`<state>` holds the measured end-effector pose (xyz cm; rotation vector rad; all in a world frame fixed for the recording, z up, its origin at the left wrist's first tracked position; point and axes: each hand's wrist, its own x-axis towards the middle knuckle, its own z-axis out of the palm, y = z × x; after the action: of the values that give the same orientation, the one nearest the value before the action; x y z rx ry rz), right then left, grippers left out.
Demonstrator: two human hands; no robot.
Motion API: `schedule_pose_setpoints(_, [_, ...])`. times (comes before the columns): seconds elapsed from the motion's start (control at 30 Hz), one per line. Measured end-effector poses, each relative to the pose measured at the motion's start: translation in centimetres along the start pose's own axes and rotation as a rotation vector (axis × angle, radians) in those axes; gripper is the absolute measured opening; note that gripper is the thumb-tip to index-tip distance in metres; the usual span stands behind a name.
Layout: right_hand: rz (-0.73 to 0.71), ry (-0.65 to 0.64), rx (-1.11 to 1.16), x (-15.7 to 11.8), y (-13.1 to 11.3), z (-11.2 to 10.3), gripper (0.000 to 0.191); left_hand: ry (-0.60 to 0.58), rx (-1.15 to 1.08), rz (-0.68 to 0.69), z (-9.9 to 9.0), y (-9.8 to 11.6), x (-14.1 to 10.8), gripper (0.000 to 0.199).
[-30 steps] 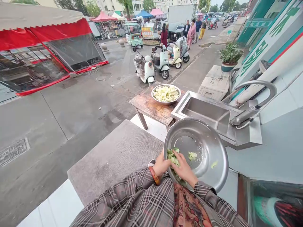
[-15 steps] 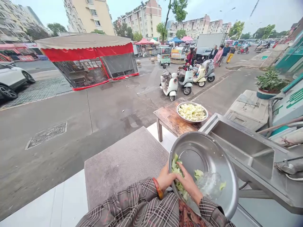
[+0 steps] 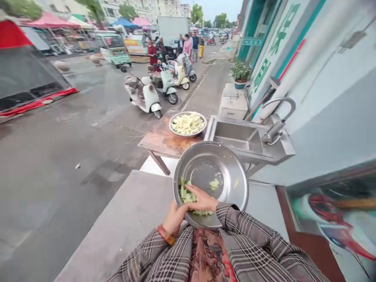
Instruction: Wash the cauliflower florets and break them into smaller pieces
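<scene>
A large steel basin [image 3: 229,168] is held tilted in front of my body. My left hand [image 3: 174,219] grips its near left rim, with an amber bangle at the wrist. Inside the basin my right hand [image 3: 202,199] presses over green leaf pieces [image 3: 187,194] gathered at the left wall, its fingers together on them. A loose leaf piece [image 3: 214,184] lies on the basin's bottom, and little water shows. Beyond the basin, a bowl of chopped pale cabbage [image 3: 188,123] stands on a wooden table [image 3: 155,140].
A steel sink [image 3: 237,135] with a faucet [image 3: 279,123] stands at the right, beside the wall. A grey mat [image 3: 117,235] covers the floor at the left. Parked scooters [image 3: 149,96] and several people are farther off in the street.
The view has swung to the right, bringing the faucet and wall in. The basin is nearer my body, and the splash of water seen in it is gone. Both hands keep their places.
</scene>
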<state>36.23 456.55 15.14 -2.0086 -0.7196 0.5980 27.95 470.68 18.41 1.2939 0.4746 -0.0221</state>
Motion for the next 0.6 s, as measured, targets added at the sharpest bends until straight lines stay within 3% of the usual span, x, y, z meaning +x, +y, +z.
schedule_pose_setpoints(0.13, [0.069, 0.315, 0.049, -2.2, 1.9, -1.2, 0.082, -0.220, 0.143, -0.152, 3.0, 0.9, 2.4, 0.050])
schedule_pose_setpoints(0.33, [0.216, 0.803, 0.180, -9.7, 5.5, -2.1, 0.064, -0.500, 0.343, -0.251, 11.5, -0.2, 1.8, 0.039])
schedule_pose_setpoints(0.43, [0.266, 0.923, 0.291, -14.8, 6.9, -2.9, 0.056, -0.636, 0.448, -0.262, 15.6, -1.6, 0.1, 0.038])
schedule_pose_setpoints(0.6, [0.360, 0.985, 0.333, -24.5, 9.6, -4.2, 0.058, -0.850, 0.586, -0.285, 22.8, -5.6, -3.6, 0.036])
